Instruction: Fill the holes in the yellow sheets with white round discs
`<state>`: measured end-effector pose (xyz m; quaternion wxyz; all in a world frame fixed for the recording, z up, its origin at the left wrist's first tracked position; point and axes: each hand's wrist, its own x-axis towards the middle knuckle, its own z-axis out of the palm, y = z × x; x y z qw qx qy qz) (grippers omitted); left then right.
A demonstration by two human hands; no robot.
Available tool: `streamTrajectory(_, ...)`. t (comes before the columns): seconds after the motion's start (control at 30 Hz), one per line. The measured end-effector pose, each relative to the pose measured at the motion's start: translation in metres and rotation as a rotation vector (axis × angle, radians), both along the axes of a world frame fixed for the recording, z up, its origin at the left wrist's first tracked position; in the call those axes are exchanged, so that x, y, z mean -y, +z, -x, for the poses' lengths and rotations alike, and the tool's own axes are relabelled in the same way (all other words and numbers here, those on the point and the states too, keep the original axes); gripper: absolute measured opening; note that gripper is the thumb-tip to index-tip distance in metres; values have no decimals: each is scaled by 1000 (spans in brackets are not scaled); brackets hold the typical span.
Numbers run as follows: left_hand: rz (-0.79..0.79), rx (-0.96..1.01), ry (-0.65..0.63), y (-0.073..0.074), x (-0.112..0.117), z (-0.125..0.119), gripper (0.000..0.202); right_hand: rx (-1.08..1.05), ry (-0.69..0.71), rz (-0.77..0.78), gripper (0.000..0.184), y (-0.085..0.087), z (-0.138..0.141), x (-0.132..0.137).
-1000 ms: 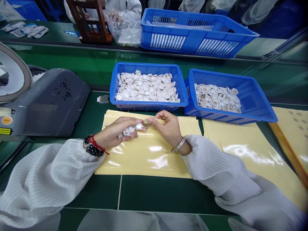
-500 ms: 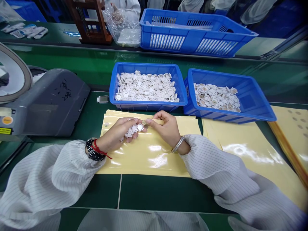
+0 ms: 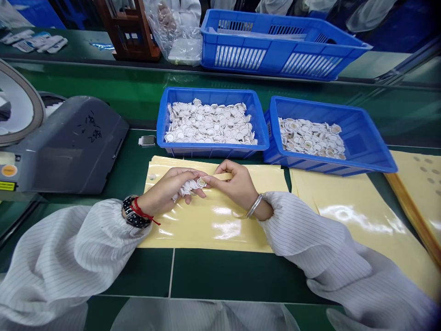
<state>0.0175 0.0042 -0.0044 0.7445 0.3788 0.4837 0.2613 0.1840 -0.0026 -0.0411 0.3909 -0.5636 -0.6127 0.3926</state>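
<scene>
My left hand [image 3: 175, 184] is closed round a handful of small white round pieces [image 3: 189, 186], which fan out between its thumb and fingers. The frontmost piece [image 3: 201, 182] now has a tan centre inside its ring. On the edge of that piece lie the thumb and fingertips of my right hand [image 3: 234, 184], pinched together. Both hands are just above a glossy yellow sheet [image 3: 213, 234]. Beyond them stands a blue bin [image 3: 213, 149] heaped with white round pieces. A second blue bin [image 3: 365, 138] to its right holds similar pieces, some with tan centres.
At left sits a grey machine [image 3: 69, 147] with a large roll [image 3: 25, 110] beside it. A small display device [image 3: 147, 140] lies near the middle bin. More yellow sheets [image 3: 344, 220] lie at right. On the back ledge stand a blue basket [image 3: 275, 64] and a brown rack [image 3: 134, 37].
The small tan disc at my right fingertips is now on the front white piece in my left hand. My right fingertips have shifted slightly left and down onto that piece.
</scene>
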Motion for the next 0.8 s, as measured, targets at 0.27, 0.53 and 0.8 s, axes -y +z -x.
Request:
streamTrajectory(0.27, -16, 19, -10, -4, -1, 2, 21, 74, -1, -8, 42, -1, 0, -1)
streamTrajectory(0.53, -48, 8, -43, -7, -1, 4, 19, 68, -20, 8, 42, -3, 1, 0)
streamTrajectory(0.8, -67, -19, -85, -8, 0, 6, 19, 79, -11, 0, 43, -2, 1, 0)
